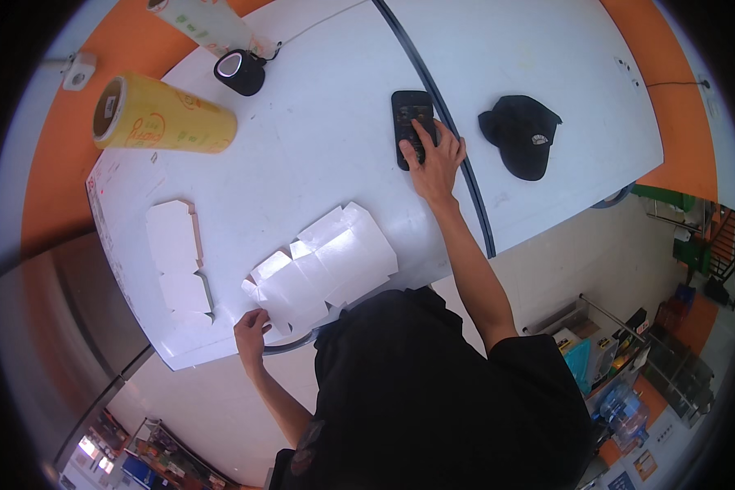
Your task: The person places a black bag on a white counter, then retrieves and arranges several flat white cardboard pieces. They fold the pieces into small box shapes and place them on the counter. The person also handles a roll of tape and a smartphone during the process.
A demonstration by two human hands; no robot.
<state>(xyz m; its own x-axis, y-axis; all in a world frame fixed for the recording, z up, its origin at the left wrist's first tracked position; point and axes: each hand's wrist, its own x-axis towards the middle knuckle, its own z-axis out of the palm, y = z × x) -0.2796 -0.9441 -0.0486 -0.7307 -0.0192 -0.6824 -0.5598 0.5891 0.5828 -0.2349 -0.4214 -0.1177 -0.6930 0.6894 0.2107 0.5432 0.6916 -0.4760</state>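
My right hand [436,167] reaches over a black smartphone [403,110] lying on the white table. Its fingers are spread, with a fingertip on the lit screen and the thumb at the phone's left edge. My left hand [251,329] is at the table's near edge, beside the lower left corner of a flattened white carton blank [335,265]. Its fingers are loosely curled and a little apart, and I see nothing held in them. Creases and cut flaps run across the blank, which lies in front of my body. Farther left lies a second, narrower carton blank [177,245].
A large yellow film roll [167,116] and a pale patterned roll [208,24] lie at the far left, near a small black cylindrical speaker [241,73]. Right of a dark strip [433,77] across the white table [318,155] sits a black cap [521,135]. Shelving [596,343] stands behind at right.
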